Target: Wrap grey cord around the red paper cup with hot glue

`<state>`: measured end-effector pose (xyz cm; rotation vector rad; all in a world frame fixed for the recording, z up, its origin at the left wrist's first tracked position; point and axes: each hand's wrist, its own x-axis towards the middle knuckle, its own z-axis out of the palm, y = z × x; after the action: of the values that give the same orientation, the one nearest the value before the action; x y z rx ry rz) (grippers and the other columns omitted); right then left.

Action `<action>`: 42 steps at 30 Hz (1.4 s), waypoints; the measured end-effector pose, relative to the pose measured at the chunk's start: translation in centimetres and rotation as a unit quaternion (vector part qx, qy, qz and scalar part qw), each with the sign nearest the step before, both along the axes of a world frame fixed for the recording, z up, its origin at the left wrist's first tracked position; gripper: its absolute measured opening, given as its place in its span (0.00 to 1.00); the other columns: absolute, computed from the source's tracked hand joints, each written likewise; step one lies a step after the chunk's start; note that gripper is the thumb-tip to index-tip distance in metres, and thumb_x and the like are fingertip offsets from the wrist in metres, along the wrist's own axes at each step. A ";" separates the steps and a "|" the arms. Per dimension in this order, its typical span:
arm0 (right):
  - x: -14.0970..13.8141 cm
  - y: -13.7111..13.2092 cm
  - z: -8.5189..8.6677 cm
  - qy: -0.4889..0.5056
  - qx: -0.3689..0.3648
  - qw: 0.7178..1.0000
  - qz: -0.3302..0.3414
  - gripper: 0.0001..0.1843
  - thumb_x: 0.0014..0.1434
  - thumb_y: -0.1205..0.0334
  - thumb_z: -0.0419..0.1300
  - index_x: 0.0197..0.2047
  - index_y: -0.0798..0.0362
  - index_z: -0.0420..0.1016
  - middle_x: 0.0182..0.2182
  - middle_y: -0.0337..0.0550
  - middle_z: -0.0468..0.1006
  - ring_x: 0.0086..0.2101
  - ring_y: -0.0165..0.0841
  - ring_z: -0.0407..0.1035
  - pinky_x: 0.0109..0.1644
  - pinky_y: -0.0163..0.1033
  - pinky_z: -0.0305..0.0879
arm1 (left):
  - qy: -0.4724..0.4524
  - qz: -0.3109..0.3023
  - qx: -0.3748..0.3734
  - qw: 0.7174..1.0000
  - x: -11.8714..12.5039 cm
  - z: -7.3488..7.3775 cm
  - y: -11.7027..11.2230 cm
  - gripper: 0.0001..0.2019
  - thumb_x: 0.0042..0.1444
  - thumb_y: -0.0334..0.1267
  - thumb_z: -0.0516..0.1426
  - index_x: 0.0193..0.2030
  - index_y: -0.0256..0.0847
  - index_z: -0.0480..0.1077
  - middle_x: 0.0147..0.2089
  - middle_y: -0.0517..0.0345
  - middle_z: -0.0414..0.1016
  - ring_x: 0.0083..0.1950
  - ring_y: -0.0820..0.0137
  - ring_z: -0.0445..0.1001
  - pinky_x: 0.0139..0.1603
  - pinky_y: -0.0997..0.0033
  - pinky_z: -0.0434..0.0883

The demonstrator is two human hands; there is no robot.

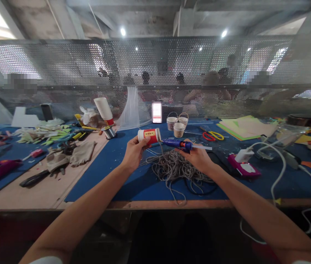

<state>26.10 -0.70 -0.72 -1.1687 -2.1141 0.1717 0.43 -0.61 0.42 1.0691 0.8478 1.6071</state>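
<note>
My left hand (pixel 133 151) is closed around a red and white paper cup (pixel 149 136), which lies on its side in the air. A blue hot glue gun (pixel 177 143) is gripped in my right hand (pixel 198 157), a pale glue stick (pixel 202 147) poking out of its back. The gun's nozzle is at the cup's right end; whether it touches I cannot tell. Grey cord (pixel 161 146) hangs by that end, above a loose tangle of grey cord (pixel 176 168) on the blue mat (pixel 97 183). Beyond my hands stand small handled cup baskets (pixel 178 129).
Scissors (pixel 213 136) and coloured paper sheets (pixel 243 128) lie at the right, near a purple power strip (pixel 243 165) with white cables. To the left are work gloves (pixel 82 154), a tilted stack of paper cups (pixel 103 110) and a tin (pixel 108 132). A perforated screen (pixel 161 66) borders the back.
</note>
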 end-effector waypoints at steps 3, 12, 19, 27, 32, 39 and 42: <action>-0.1 -0.1 0.2 0.002 -0.002 1.000 -0.003 0.17 0.65 0.44 0.57 0.40 0.50 0.70 0.23 0.38 0.75 0.25 0.37 0.73 0.33 0.36 0.63 | -0.002 -0.002 0.000 1.000 0.0 0.0 0.0 0.18 0.46 0.43 0.71 0.42 0.36 0.80 0.42 0.54 0.81 0.40 0.69 0.76 0.40 0.72 0.74; -0.1 0.1 -0.1 0.032 -0.016 0.999 0.005 0.18 0.64 0.44 0.58 0.42 0.50 0.72 0.21 0.37 0.74 0.25 0.36 0.72 0.33 0.37 0.64 | -0.006 -0.005 -0.003 1.000 -0.1 -0.2 0.2 0.17 0.46 0.42 0.71 0.42 0.36 0.80 0.42 0.53 0.81 0.39 0.69 0.76 0.40 0.71 0.74; -0.4 0.2 0.2 0.135 -0.105 0.985 0.027 0.22 0.60 0.40 0.61 0.28 0.50 0.72 0.16 0.35 0.70 0.20 0.33 0.68 0.30 0.38 0.65 | 0.005 -0.015 -0.017 1.000 0.1 -0.1 0.1 0.17 0.46 0.42 0.70 0.42 0.36 0.80 0.42 0.52 0.81 0.39 0.69 0.76 0.40 0.71 0.73; 0.0 -0.1 1.9 0.219 -0.186 0.954 0.085 0.24 0.62 0.44 0.61 0.21 0.50 0.67 0.13 0.35 0.68 0.18 0.29 0.64 0.30 0.37 0.63 | 0.014 -0.028 -0.020 0.999 0.1 -0.3 0.1 0.18 0.47 0.43 0.70 0.43 0.36 0.80 0.43 0.52 0.81 0.40 0.69 0.76 0.39 0.72 0.73; 1.2 1.4 1.9 0.347 -0.228 0.903 0.109 0.18 0.58 0.47 0.64 0.28 0.52 0.71 0.21 0.36 0.73 0.20 0.28 0.65 0.27 0.36 0.63 | 0.013 -0.031 -0.023 0.999 0.0 -0.6 0.3 0.18 0.47 0.44 0.71 0.42 0.37 0.80 0.42 0.52 0.81 0.40 0.69 0.76 0.39 0.72 0.73; 3.8 4.6 0.6 0.321 -0.250 0.913 -0.028 0.21 0.49 0.44 0.70 0.35 0.55 0.78 0.27 0.39 0.77 0.28 0.30 0.68 0.34 0.36 0.64 | 0.010 -0.031 -0.024 0.999 0.0 -0.7 0.4 0.19 0.45 0.44 0.71 0.42 0.37 0.80 0.43 0.52 0.82 0.40 0.68 0.77 0.40 0.70 0.74; 4.4 5.2 0.0 0.291 -0.257 0.919 -0.064 0.24 0.46 0.42 0.71 0.33 0.56 0.78 0.26 0.40 0.77 0.28 0.31 0.68 0.34 0.37 0.63 | 0.003 -0.036 -0.026 0.999 0.0 -0.7 0.4 0.19 0.45 0.44 0.72 0.42 0.37 0.80 0.43 0.52 0.82 0.40 0.69 0.77 0.39 0.71 0.74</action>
<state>30.52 4.51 -0.76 -1.3312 -1.4900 0.9405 0.44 -0.23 -0.31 1.0556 0.8413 1.5155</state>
